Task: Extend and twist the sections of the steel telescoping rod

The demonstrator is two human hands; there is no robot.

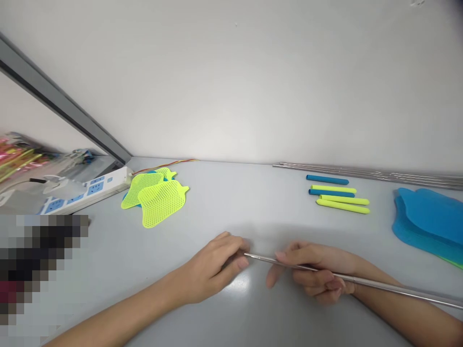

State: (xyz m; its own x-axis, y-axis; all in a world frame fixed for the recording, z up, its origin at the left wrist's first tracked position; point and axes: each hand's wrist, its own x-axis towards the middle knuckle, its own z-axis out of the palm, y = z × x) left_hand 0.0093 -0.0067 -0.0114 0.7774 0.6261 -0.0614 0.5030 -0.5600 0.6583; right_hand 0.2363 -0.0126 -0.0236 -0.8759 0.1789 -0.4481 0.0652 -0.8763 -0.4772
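A thin telescopic metal rod (pixel 401 288) runs from the middle of the table toward the right edge of the head view. My right hand (pixel 318 272) is wrapped round it, palm turned up, with the thumb and forefinger along the rod. At its narrow left tip, my left hand (pixel 217 265) has its fingers and thumb curled together about the end; the exact contact is partly hidden. Beyond my right hand lie several yellow-green handle tubes (pixel 343 207) and two blue handle tubes (pixel 327 180).
Yellow-green fly swatter heads (pixel 162 205) overlap blue ones at the left. More blue swatter heads (pixel 434 217) are stacked at the right. Several metal rods (pixel 361 173) lie along the wall. A white power strip (pixel 94 188) with plugs and cables sits on the far left.
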